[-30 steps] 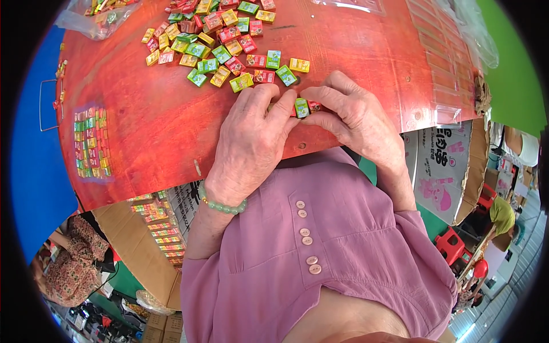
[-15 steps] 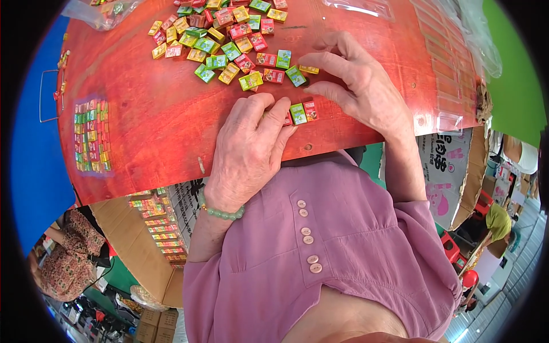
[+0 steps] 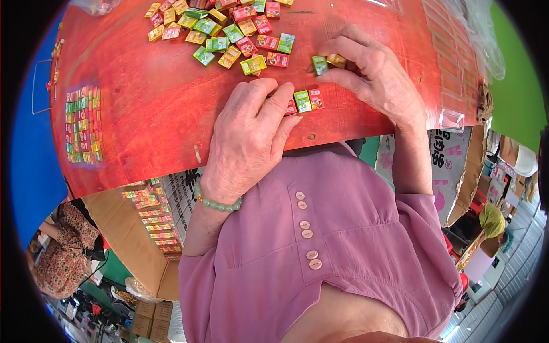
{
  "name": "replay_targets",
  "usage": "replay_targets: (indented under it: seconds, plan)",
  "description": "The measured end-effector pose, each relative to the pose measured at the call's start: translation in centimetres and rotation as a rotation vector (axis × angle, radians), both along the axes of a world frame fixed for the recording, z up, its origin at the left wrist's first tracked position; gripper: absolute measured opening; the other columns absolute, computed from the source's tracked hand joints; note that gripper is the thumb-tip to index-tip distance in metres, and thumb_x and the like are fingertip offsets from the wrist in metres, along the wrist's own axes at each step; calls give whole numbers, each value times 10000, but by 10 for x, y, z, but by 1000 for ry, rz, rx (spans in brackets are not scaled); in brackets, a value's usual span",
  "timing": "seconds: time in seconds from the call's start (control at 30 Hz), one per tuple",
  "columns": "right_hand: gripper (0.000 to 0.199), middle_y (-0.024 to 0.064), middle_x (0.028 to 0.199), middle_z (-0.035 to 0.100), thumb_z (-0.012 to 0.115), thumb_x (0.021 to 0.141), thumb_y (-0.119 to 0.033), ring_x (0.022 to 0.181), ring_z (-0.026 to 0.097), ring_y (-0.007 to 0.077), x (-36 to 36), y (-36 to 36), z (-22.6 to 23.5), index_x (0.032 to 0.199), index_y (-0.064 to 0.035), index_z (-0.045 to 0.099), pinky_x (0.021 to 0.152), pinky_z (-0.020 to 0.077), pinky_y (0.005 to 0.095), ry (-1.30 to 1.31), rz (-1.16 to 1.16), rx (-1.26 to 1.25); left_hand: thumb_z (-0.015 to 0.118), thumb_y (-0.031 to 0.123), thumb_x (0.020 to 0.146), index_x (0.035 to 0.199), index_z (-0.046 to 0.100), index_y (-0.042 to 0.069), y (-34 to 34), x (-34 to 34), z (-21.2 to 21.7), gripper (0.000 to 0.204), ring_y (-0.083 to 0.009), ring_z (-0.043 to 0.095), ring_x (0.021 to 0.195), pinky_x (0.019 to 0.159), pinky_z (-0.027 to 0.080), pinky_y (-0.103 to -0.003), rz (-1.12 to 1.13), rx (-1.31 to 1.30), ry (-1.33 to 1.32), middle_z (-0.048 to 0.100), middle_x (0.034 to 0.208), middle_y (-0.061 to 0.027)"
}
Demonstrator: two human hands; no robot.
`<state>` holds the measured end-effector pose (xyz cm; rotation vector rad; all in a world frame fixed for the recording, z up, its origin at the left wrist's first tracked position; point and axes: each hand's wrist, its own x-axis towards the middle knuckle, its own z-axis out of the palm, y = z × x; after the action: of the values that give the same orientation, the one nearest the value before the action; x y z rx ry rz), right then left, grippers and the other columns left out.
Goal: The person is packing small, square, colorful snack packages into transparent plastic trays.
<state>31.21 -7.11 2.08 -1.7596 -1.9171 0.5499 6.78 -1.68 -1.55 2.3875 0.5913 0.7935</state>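
Observation:
My left hand (image 3: 249, 123) bends over the left end of a short row of small candy-sized boxes near the table's front edge. Its fingers and thumb grip a red box (image 3: 290, 107), mostly covered. A green box (image 3: 302, 101) and another red box (image 3: 315, 98) continue the row to the right, side by side. Just beyond it, my right hand (image 3: 377, 77) pinches a green box (image 3: 319, 65) and a yellow box (image 3: 336, 60) between thumb and fingers. A loose pile of red, yellow and green boxes (image 3: 230, 56) lies farther back.
At the left, a neat block of boxes (image 3: 84, 124) lies on the red table (image 3: 143, 114). Clear plastic trays (image 3: 443, 51) rest at the right. Below the table edge, an open carton (image 3: 123, 228) holds packed boxes. Another person (image 3: 68, 251) is at the lower left.
My right hand has drawn the green and yellow boxes away from the pile, to the right and slightly up. My left hand stays at the row. The whole view has shifted slightly.

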Motion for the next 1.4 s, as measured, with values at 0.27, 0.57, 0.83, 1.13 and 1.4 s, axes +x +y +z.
replay_targets:
  seconds: [0.27,0.57,0.83,1.13,1.4]
  plan:
    - [329,94,972,592,807,853,-54,864,640,266,0,-41,7,1162,-36,696,778,527,358,69,-56,-73,866,88,768,1221,690,-12,0,0,3,496,-342,649,1019,854,560,-424,8,-40,15,634,1146,-159]
    - [339,74,920,584,804,860,-43,803,615,209,-2,-54,9,1184,-25,705,715,503,324,105,-112,-121,855,114,778,1258,669,9,4,-4,5,525,-348,649,1063,886,566,-431,22,-205,-12,643,1171,-153]
    - [378,77,909,563,839,852,-164,723,571,184,-16,-56,7,1166,-3,704,654,491,319,36,-240,-69,842,92,783,1249,673,11,5,-2,5,503,-341,648,1052,880,565,-427,14,-109,4,643,1164,-147]
    - [374,134,1105,605,786,876,-115,941,680,339,-25,-53,5,1216,-13,668,796,574,413,38,-139,-12,792,66,837,1217,668,-12,0,-2,5,407,-338,613,1019,860,544,-438,-3,-23,56,595,1136,-148]
    - [392,137,1151,611,781,859,-51,971,682,343,-23,-54,10,1235,-29,676,819,573,399,87,-100,-43,801,13,805,1222,683,-7,-6,0,6,433,-345,630,1021,844,545,-432,46,-32,50,628,1138,-156]
